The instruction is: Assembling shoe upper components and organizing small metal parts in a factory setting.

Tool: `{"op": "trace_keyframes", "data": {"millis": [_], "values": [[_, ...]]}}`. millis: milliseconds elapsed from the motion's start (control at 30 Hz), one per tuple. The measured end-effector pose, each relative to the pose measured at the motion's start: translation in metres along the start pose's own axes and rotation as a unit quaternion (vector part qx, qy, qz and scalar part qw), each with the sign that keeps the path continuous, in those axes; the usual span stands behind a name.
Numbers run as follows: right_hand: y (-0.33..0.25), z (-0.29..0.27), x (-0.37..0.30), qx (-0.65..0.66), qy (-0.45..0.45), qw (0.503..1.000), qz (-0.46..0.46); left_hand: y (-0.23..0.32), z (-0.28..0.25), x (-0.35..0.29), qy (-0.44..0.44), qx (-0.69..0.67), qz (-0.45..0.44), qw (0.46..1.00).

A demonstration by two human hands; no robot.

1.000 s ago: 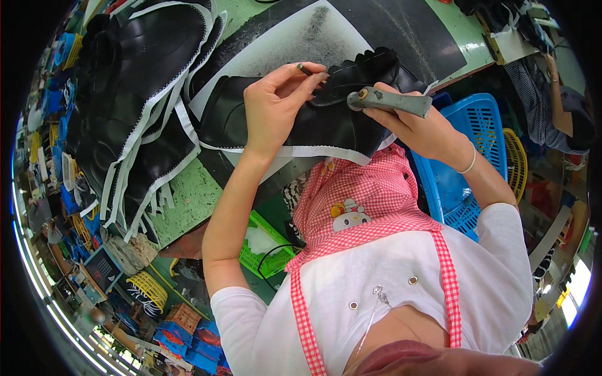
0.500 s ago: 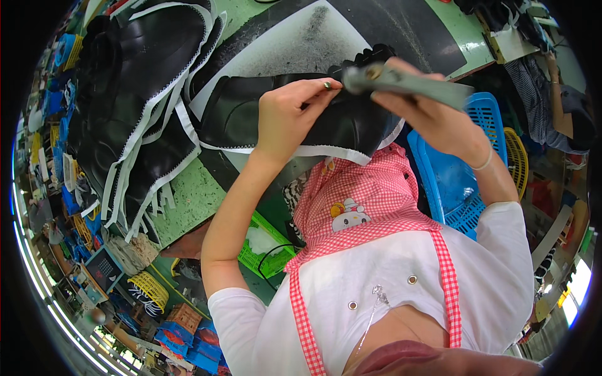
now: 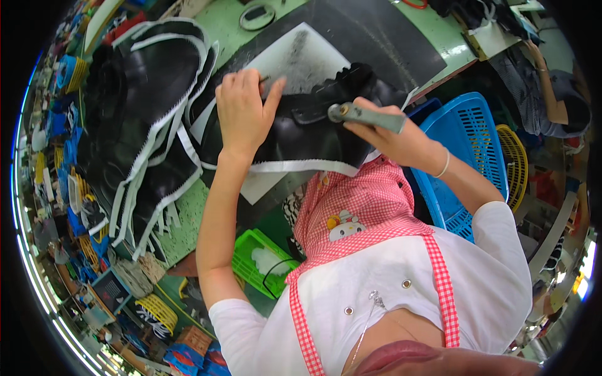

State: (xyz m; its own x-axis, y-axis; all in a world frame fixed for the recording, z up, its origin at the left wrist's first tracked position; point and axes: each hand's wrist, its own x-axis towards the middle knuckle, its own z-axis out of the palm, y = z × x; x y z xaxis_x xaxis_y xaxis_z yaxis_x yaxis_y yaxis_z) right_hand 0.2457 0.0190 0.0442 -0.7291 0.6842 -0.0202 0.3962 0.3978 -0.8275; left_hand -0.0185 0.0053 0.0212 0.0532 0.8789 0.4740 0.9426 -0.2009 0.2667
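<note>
Two hands over one wide green workbench (image 3: 433, 37), with a big black mat (image 3: 376, 31) spread across it. Off to the person's left, a heavy pile of black pieces with white edging (image 3: 144, 94), overlapping and sagging over the bench edge. Looks like plenty of stock stacked there, though whether worked or waiting, cannot tell from here.

Down at the right, a blue basket (image 3: 476, 131) just beside the bench, close to the right forearm. On the mat, a pale grey sheet (image 3: 301, 56), smudged dark in the middle.

Now the centre of it: one black piece (image 3: 295, 138), white strip along its near edge, draped from the mat towards the checked apron (image 3: 364, 200). Sits directly under both hands, and by the look of it mid-work rather than finished, with the tool on it.

Left hand (image 3: 241, 109): unclenched, thumb spread, fingers bent at the far edge, pressing the black piece down against the bench. Grasps nothing.

Right hand (image 3: 395, 141): clenched round a grey-green tool handle (image 3: 367, 116), head end pointing left and meeting the black piece just right of the left thumb. Tip itself too small to make out.
</note>
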Motion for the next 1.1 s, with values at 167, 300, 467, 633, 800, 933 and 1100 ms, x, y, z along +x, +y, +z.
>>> {"op": "trace_keyframes", "data": {"millis": [167,300,467,633,800,933,1100], "values": [[0.013,0.005,0.000,0.051,0.027,0.998,-0.027,-0.009,0.007,-0.004,-0.082,-0.004,0.092,0.992],[0.019,-0.010,0.001,0.159,0.068,0.983,0.064,0.010,-0.003,-0.001,-0.133,-0.041,-0.020,0.990],[0.030,-0.030,0.005,0.062,0.154,0.985,-0.046,0.013,0.002,-0.022,-0.066,-0.055,0.125,0.988],[0.097,-0.077,0.017,-0.109,0.296,0.948,-0.049,0.018,-0.090,-0.005,-0.031,0.026,0.139,0.990],[0.205,-0.162,0.028,-0.306,0.348,0.884,0.060,-0.108,-0.238,-0.005,0.155,0.170,-0.006,0.973],[0.235,-0.181,0.060,-0.374,0.317,0.870,0.051,-0.201,-0.283,-0.064,0.067,0.438,-0.080,0.893],[0.232,-0.172,0.051,-0.346,0.402,0.847,-0.030,-0.170,-0.190,-0.045,0.098,0.198,-0.093,0.971]]}}
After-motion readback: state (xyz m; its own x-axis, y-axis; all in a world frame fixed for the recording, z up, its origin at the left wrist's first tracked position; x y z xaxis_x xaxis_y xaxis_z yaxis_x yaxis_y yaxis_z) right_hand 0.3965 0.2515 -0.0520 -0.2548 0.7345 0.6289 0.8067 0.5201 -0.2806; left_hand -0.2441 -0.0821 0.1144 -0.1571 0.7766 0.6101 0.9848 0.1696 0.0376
